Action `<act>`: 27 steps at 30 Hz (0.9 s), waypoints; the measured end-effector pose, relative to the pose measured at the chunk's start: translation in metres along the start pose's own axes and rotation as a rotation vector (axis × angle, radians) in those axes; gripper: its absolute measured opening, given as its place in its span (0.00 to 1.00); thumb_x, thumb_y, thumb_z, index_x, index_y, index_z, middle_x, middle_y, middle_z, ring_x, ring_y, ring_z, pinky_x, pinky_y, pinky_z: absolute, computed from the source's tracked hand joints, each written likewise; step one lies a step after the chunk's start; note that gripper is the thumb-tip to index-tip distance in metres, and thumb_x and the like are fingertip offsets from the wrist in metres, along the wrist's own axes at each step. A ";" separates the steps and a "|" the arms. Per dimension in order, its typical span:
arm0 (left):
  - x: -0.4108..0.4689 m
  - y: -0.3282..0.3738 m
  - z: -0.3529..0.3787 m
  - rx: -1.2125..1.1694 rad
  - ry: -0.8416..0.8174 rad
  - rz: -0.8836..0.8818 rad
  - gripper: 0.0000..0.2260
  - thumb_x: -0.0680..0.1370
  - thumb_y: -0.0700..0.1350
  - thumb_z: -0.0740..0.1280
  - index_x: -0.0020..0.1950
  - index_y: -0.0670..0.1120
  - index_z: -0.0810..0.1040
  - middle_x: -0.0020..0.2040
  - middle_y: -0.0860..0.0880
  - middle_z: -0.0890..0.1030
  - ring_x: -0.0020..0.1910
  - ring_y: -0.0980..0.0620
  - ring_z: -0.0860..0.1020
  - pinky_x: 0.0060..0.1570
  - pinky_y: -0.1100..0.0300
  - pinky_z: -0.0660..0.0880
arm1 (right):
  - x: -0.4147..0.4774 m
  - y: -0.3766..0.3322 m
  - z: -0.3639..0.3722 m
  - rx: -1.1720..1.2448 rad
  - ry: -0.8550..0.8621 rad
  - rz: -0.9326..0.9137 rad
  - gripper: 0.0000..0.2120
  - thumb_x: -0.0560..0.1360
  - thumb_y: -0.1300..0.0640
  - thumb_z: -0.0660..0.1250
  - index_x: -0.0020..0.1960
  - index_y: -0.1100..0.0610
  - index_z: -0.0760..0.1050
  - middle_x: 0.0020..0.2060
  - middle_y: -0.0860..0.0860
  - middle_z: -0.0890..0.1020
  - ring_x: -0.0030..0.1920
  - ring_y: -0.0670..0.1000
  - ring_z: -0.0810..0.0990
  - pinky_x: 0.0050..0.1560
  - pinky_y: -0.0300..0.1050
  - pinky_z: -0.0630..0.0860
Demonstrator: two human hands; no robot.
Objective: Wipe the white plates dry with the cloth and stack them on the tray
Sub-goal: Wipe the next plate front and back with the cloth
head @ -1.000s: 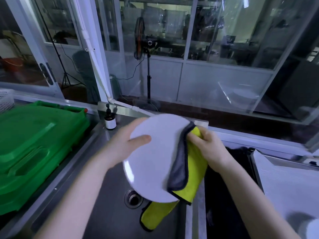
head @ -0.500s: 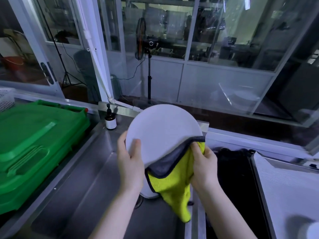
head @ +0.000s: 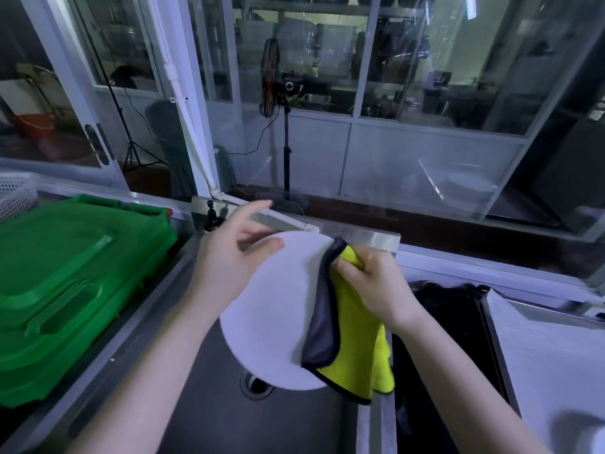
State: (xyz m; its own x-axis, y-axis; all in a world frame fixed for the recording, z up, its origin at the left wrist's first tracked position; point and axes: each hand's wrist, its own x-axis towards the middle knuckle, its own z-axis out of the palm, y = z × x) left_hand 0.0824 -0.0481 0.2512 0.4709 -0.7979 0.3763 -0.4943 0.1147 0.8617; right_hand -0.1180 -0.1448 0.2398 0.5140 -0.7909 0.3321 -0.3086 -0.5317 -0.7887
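Plate [head: 271, 309]: one, white, round, plain. Held in the air over the sink [head: 183, 407], tilted, its flat face toward the camera. Its lower edge hangs above the drain [head: 256, 385].

Left hand [head: 229, 260]: at the plate's upper left rim. The thumb lies on the near face and the fingers reach behind the rim, so the edge is pinched between them. The index finger stretches out nearly straight, above the rim.

Right hand [head: 373, 283]: at the plate's right rim. Fingers curled tightly round a bunched part of the cloth, pressing it against the edge.

Cloth [head: 357, 352]: yellow on one side, grey on the other, dark binding. The grey side folds over the right part of the plate's face. The yellow rest hangs down past the plate's lower right edge.

Sink: steel, grey, left basin. A second basin [head: 438, 326] to the right is dark; its contents cannot be made out.

Tray [head: 556, 355]: far right, beside the dark basin, lined in white. A pale rounded shape in the lower right corner is too blurred to identify.

Crate [head: 65, 276]: green plastic, on the counter left of the sink.

Basket [head: 14, 194]: white, perforated, behind the crate at the left edge.

Bottle [head: 211, 219]: small, dark, on the ledge behind the sink, partly hidden by the left hand.

Fan [head: 271, 80]: on a stand, beyond the glass partition.
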 end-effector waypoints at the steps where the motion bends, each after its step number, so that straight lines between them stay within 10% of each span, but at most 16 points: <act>1: -0.008 -0.004 0.003 0.043 0.167 -0.028 0.17 0.76 0.45 0.75 0.61 0.59 0.78 0.45 0.55 0.85 0.45 0.67 0.80 0.48 0.74 0.73 | -0.005 0.003 0.002 -0.043 0.098 -0.018 0.10 0.76 0.59 0.70 0.37 0.55 0.75 0.29 0.45 0.77 0.33 0.47 0.74 0.37 0.40 0.70; 4: -0.031 -0.010 0.015 0.108 0.313 -0.209 0.13 0.81 0.53 0.66 0.65 0.55 0.75 0.44 0.55 0.84 0.46 0.61 0.81 0.47 0.62 0.73 | -0.023 0.006 0.010 -0.175 0.316 -0.134 0.13 0.76 0.60 0.69 0.36 0.57 0.67 0.24 0.44 0.69 0.30 0.48 0.68 0.32 0.29 0.65; 7: -0.038 -0.012 0.023 0.115 0.148 -0.355 0.17 0.82 0.58 0.61 0.70 0.57 0.70 0.39 0.54 0.85 0.48 0.49 0.82 0.49 0.52 0.74 | -0.038 0.005 0.020 -0.256 0.360 -0.245 0.15 0.76 0.54 0.62 0.38 0.50 0.57 0.25 0.42 0.60 0.28 0.48 0.62 0.29 0.39 0.58; 10: -0.033 0.002 0.034 -0.348 -0.114 -0.647 0.18 0.82 0.62 0.60 0.70 0.61 0.67 0.49 0.43 0.86 0.44 0.44 0.87 0.49 0.46 0.83 | -0.048 0.006 0.028 -0.312 0.397 -0.362 0.04 0.77 0.55 0.60 0.45 0.51 0.73 0.29 0.39 0.70 0.30 0.47 0.69 0.30 0.39 0.65; 15: -0.013 0.010 0.038 -0.879 0.021 -0.972 0.18 0.78 0.54 0.72 0.54 0.42 0.73 0.46 0.36 0.83 0.35 0.40 0.85 0.40 0.43 0.82 | -0.065 0.013 0.041 -0.509 0.321 -0.546 0.13 0.77 0.68 0.66 0.60 0.63 0.80 0.51 0.54 0.84 0.39 0.56 0.82 0.37 0.46 0.80; 21: -0.022 -0.006 0.042 -0.823 0.173 -0.949 0.14 0.79 0.29 0.64 0.48 0.49 0.69 0.42 0.42 0.75 0.38 0.46 0.76 0.37 0.55 0.74 | -0.073 0.016 0.046 -0.469 0.115 -0.600 0.18 0.75 0.67 0.67 0.64 0.61 0.78 0.62 0.52 0.81 0.54 0.53 0.82 0.54 0.44 0.79; 27: -0.033 -0.015 0.040 -0.851 0.249 -0.734 0.16 0.77 0.29 0.62 0.44 0.51 0.70 0.40 0.48 0.79 0.32 0.51 0.80 0.30 0.62 0.76 | -0.071 0.006 0.044 -0.391 -0.067 -0.534 0.21 0.84 0.50 0.54 0.68 0.60 0.75 0.68 0.49 0.76 0.69 0.50 0.74 0.65 0.48 0.74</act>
State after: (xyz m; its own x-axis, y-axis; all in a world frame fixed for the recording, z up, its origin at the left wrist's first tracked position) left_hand 0.0448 -0.0468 0.2120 0.6193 -0.7096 -0.3360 0.5674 0.1086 0.8162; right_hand -0.1213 -0.0787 0.1887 0.7218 -0.3746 0.5820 -0.2592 -0.9260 -0.2746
